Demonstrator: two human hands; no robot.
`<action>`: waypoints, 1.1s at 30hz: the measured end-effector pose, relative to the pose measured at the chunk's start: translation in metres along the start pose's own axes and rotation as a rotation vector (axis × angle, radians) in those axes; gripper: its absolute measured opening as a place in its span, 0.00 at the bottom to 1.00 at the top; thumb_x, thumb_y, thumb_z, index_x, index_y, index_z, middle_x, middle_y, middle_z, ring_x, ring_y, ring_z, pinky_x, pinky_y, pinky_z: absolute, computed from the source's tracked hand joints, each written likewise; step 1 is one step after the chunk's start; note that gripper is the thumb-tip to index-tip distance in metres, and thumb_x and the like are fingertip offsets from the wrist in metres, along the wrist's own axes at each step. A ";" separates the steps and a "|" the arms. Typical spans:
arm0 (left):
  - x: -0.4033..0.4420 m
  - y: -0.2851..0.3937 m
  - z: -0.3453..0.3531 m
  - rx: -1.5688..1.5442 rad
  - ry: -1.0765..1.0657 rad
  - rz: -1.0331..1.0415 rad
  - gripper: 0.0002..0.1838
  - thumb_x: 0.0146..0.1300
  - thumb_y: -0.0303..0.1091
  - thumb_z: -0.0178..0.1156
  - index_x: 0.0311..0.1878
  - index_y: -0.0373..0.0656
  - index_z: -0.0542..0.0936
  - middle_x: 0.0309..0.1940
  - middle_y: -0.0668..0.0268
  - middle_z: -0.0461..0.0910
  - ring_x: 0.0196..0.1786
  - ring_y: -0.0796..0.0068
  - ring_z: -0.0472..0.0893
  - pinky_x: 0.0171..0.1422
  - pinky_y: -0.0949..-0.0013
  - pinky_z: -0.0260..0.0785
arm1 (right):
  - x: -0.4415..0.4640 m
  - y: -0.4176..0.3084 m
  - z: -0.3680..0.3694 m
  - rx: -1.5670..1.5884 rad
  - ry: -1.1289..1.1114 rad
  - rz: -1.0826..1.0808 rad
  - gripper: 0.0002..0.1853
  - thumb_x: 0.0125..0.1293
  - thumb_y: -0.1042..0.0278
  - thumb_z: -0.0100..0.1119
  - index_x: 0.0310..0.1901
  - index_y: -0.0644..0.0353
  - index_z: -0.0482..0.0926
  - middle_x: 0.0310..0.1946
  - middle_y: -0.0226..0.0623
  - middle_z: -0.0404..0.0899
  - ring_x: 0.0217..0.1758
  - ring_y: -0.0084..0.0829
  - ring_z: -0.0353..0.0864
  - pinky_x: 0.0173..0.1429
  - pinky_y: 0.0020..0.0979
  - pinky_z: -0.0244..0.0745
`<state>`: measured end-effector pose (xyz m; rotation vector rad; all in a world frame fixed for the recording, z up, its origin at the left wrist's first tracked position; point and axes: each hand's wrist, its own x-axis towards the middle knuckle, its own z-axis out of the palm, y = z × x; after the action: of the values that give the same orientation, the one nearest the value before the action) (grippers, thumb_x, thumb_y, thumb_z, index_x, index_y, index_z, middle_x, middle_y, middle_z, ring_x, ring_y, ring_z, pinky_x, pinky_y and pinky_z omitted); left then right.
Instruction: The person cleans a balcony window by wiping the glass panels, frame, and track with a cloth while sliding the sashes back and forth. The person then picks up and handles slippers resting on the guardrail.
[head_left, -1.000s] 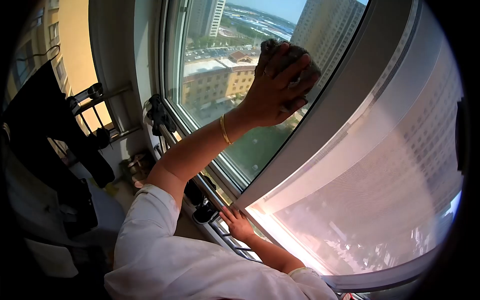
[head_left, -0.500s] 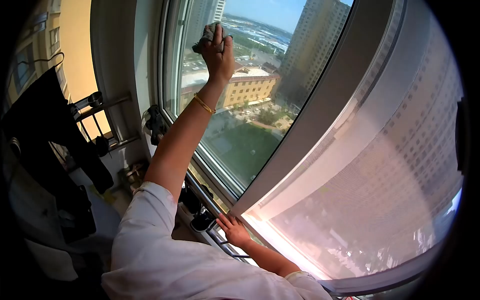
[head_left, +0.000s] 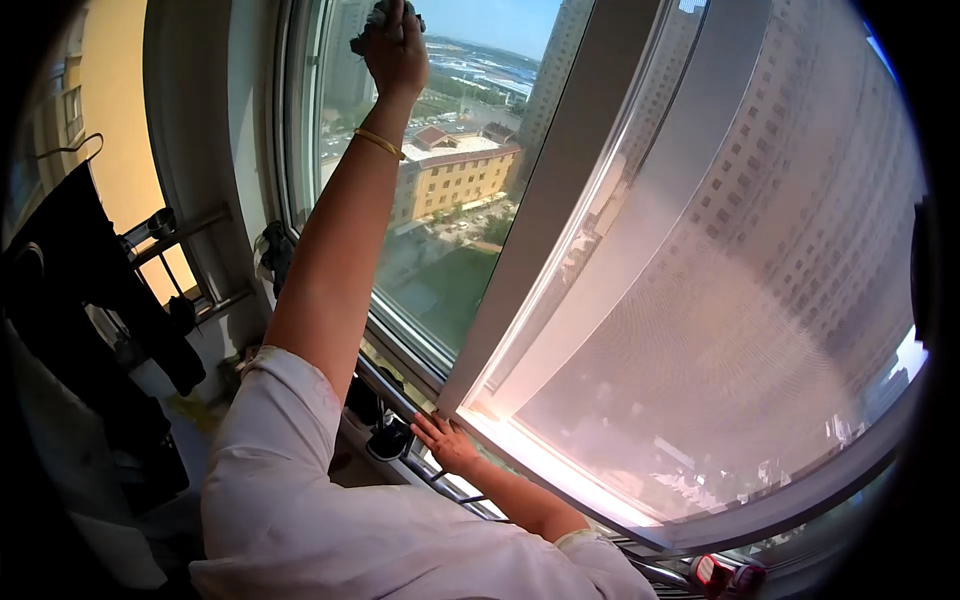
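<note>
My left hand (head_left: 399, 60), with a gold bracelet (head_left: 380, 144) on the wrist, is stretched up high against the window glass (head_left: 440, 285). Its fingers are closed over a crumpled grey cloth (head_left: 376, 18), pressed to the upper part of the pane. Down at the bottom corner of the window frame (head_left: 540, 230), my right hand (head_left: 449, 446) lies with its fingers extended and holds nothing. It rests by the metal rail (head_left: 398, 400), next to a dark shoe (head_left: 388, 441).
A screened panel (head_left: 700, 350) fills the right side. To the left, black clothing (head_left: 70, 270) hangs from a hanger near another railing (head_left: 185, 235). Red shoes (head_left: 710, 574) show at the lower right. Buildings stand outside, far below and beyond the glass.
My left hand and the cloth appear higher and further left in view. The whole view has also shifted, and the red shoes have come into sight. My right hand stays by the frame corner.
</note>
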<state>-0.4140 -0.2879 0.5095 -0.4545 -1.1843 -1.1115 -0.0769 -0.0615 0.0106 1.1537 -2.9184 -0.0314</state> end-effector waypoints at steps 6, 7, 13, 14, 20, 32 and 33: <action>-0.156 0.151 -0.058 0.052 -0.387 0.246 0.23 0.68 0.34 0.53 0.67 0.46 0.73 0.71 0.53 0.62 0.74 0.44 0.57 0.77 0.44 0.45 | 0.013 -0.022 -0.277 0.256 0.808 -0.007 0.16 0.58 0.80 0.60 0.50 0.61 0.79 0.48 0.43 0.82 0.54 0.43 0.80 0.56 0.40 0.75; -0.183 0.157 -0.070 0.060 -0.481 0.286 0.24 0.68 0.34 0.53 0.68 0.47 0.72 0.73 0.54 0.60 0.75 0.43 0.55 0.78 0.44 0.43 | 0.012 -0.015 -0.324 0.143 1.073 -0.041 0.18 0.57 0.83 0.59 0.50 0.62 0.79 0.49 0.45 0.82 0.54 0.46 0.80 0.55 0.40 0.76; -0.206 0.193 -0.067 -0.463 -0.341 -0.014 0.24 0.75 0.36 0.46 0.71 0.44 0.67 0.76 0.53 0.54 0.79 0.49 0.51 0.80 0.49 0.39 | 0.046 0.055 -0.522 -0.686 1.309 0.283 0.30 0.69 0.62 0.52 0.71 0.61 0.61 0.75 0.51 0.51 0.80 0.47 0.46 0.78 0.56 0.38; -0.188 0.201 -0.054 -0.474 -0.303 0.040 0.24 0.76 0.37 0.44 0.72 0.42 0.66 0.76 0.52 0.55 0.79 0.53 0.51 0.81 0.53 0.39 | 0.051 0.060 -0.526 -0.702 1.302 0.283 0.31 0.69 0.60 0.52 0.71 0.62 0.61 0.75 0.52 0.50 0.80 0.47 0.46 0.78 0.57 0.37; -0.026 0.194 0.034 -0.410 -0.245 0.385 0.22 0.74 0.35 0.47 0.68 0.39 0.71 0.72 0.51 0.62 0.76 0.54 0.59 0.79 0.54 0.45 | 0.052 0.061 -0.531 -0.743 1.249 0.326 0.32 0.69 0.58 0.50 0.70 0.67 0.61 0.76 0.56 0.46 0.81 0.46 0.45 0.78 0.58 0.35; 0.079 0.257 0.066 -0.651 -0.334 -0.032 0.20 0.76 0.42 0.42 0.59 0.46 0.78 0.62 0.62 0.75 0.65 0.61 0.71 0.67 0.51 0.58 | 0.047 0.061 -0.530 -0.793 1.240 0.339 0.33 0.69 0.57 0.48 0.71 0.66 0.59 0.76 0.53 0.48 0.80 0.46 0.47 0.79 0.57 0.37; 0.066 0.270 0.048 -0.625 -0.329 -0.066 0.19 0.77 0.40 0.42 0.62 0.47 0.77 0.67 0.62 0.71 0.68 0.62 0.69 0.71 0.59 0.60 | 0.047 0.058 -0.530 -0.796 1.222 0.362 0.33 0.69 0.57 0.48 0.72 0.66 0.59 0.76 0.53 0.48 0.80 0.46 0.46 0.79 0.57 0.37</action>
<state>-0.2060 -0.1622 0.6533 -1.1181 -1.1191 -1.5025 -0.1454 -0.0607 0.5418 0.2742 -1.6691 -0.3163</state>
